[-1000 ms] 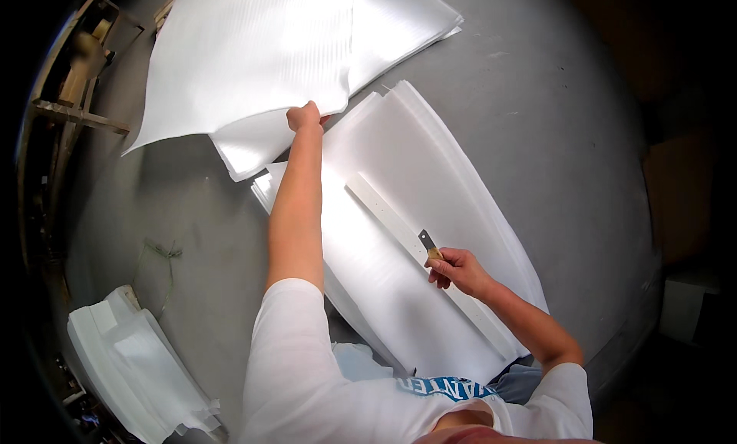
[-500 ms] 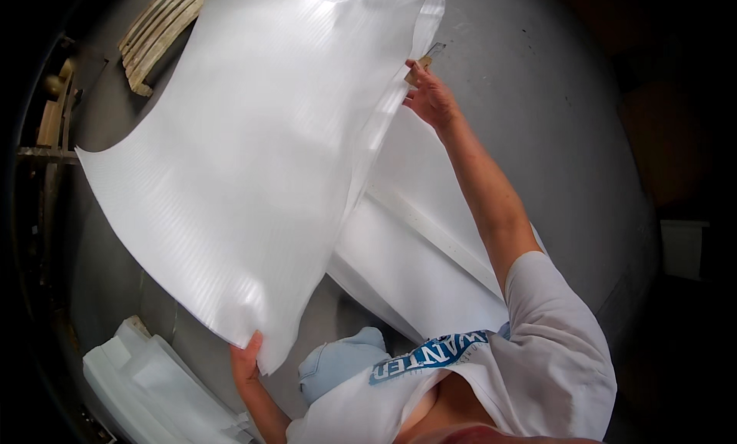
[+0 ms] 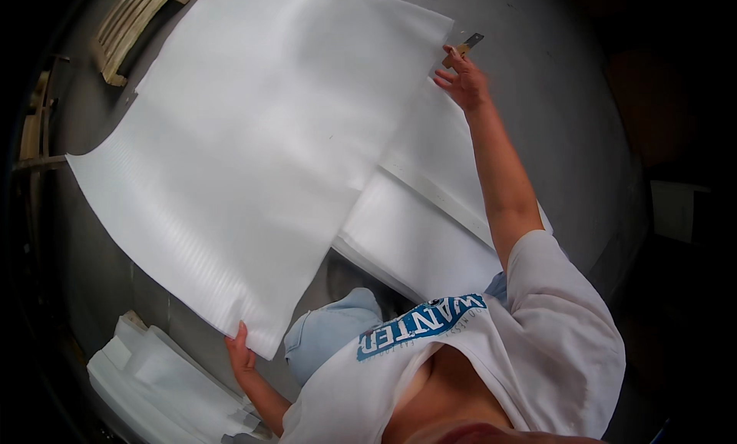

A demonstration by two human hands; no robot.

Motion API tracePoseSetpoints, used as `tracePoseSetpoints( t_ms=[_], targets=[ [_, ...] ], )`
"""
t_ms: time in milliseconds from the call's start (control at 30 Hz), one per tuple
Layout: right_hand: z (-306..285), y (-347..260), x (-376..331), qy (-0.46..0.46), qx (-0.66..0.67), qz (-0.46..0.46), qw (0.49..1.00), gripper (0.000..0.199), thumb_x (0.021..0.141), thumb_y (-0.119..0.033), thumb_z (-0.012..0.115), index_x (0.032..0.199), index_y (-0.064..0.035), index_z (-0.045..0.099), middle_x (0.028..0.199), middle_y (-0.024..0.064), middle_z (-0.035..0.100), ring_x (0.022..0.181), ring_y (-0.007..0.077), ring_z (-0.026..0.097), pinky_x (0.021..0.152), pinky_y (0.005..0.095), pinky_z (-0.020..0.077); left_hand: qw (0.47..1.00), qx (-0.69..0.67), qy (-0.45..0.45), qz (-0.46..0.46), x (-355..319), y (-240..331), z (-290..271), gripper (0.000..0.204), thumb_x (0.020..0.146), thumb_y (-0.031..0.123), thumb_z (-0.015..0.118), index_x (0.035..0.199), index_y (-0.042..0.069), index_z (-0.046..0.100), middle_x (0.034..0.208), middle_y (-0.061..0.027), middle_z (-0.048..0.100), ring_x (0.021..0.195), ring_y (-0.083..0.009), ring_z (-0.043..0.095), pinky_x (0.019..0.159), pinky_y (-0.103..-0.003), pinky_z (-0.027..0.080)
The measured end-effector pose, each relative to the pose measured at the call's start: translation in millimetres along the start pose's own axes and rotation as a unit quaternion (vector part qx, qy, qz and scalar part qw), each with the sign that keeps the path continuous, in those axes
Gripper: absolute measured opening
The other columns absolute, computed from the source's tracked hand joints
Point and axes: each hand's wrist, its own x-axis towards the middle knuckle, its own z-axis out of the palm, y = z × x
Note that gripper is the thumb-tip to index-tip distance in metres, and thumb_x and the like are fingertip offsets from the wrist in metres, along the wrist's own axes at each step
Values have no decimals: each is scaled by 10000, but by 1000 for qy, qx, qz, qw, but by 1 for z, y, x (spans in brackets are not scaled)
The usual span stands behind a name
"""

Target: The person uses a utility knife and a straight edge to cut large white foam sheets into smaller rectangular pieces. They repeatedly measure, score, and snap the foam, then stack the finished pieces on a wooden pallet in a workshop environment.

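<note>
A large white foam sheet (image 3: 253, 144) spreads in front of me, its near edge lifted and curved. My left hand (image 3: 242, 353) pinches that sheet's near corner, thumb on top and fingers underneath. Farther off, at the sheet's far right corner, my right hand (image 3: 468, 84) holds a small knife (image 3: 458, 53) with a tan handle and a short metal blade pointing outward. Some of its fingers are loosely spread. Below the sheet lies a stack of white foam sheets (image 3: 414, 233), with a long straight white strip (image 3: 437, 202) across it.
Folded white foam pieces (image 3: 165, 379) lie on the grey floor (image 3: 560, 106) at the lower left. Curved wooden slats (image 3: 134, 29) stand at the far left, near a wooden frame (image 3: 34, 137). A pale box (image 3: 675, 211) sits at the right edge.
The foam sheet has flattened and spread toward the right. My right hand has moved slightly right and away with the knife. My left hand still grips the near corner.
</note>
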Motion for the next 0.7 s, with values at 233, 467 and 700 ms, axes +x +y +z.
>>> tracePoseSetpoints(
  t_ms=[233, 467, 700],
  targets=[
    [16, 6, 76, 61, -168, -117, 977, 249, 830, -330, 734, 1018, -167, 739, 947, -12, 616, 839, 133, 546, 760, 353, 432, 999, -12, 34, 37, 7, 14, 17, 450, 912, 181, 642, 1263, -59, 496, 1213, -159, 584, 1064, -239, 582, 888, -363, 492],
    [146, 26, -9, 40, -477, -492, 727, 117, 861, -155, 688, 949, -83, 711, 892, 55, 683, 834, 225, 631, 707, 334, 500, 905, 287, 197, 243, 26, 32, 53, 548, 885, 89, 587, 1381, -33, 389, 1257, -195, 575, 1139, -259, 562, 991, -337, 408],
    [225, 99, -157, -250, -386, -602, 653, 146, 787, -18, 697, 915, -89, 695, 1038, 51, 672, 1058, 277, 608, 932, 379, 467, 925, 121, 190, 308, 15, 56, 112, 613, 916, 11, 497, 1487, 79, 285, 1414, -154, 466, 1255, -241, 483, 1047, -323, 354]
  ],
)
